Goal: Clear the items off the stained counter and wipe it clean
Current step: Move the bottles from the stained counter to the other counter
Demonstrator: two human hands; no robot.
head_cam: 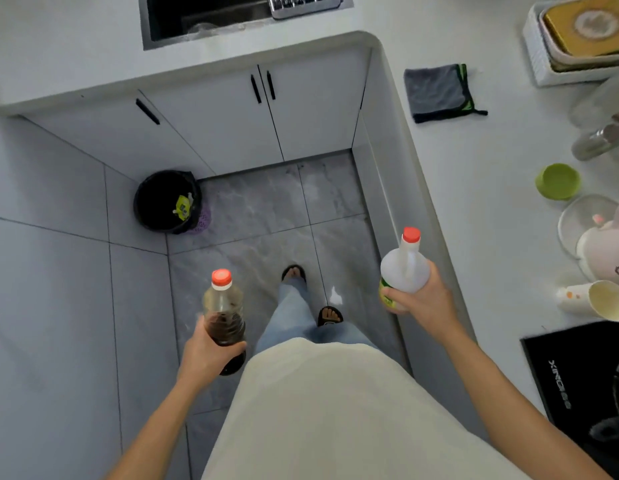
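Two bottles are off the counter, one in each hand, both with red caps. The left hand wraps its fingers round the lower body of a clear bottle partly filled with dark liquid, held upright over the grey floor tiles. The right hand curls round the belly of a white bottle, held just beside the rounded edge of the white counter. On that counter lies one folded grey cloth with a green and black trim, well apart from the other items. Along the right side sit one green cup, one paper cup tipped on its side, one pale kettle, one white tray holding a yellow-topped box, and some clear glassware too blurred to count. One black cooktop shows at the lower right. On the floor stands one black bin, near the cabinet doors
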